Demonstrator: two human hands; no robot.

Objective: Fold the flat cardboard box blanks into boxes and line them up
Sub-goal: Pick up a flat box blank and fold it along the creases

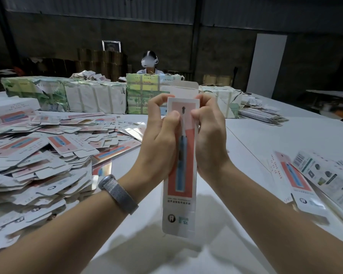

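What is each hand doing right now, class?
Left hand: closed, gripping the box along its left edge.
Right hand: closed, gripping the same box along its right edge.

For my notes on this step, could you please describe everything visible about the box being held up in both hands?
The box is a long, narrow carton of thin white card, printed with a coral panel showing a blue toothbrush, a round tooth logo and small text near its bottom end. It is held upright above the white table, touching nothing else. Its top flap stands open, plain white inside. The left hand and right hand pinch its upper half from either side, thumbs on the printed face.
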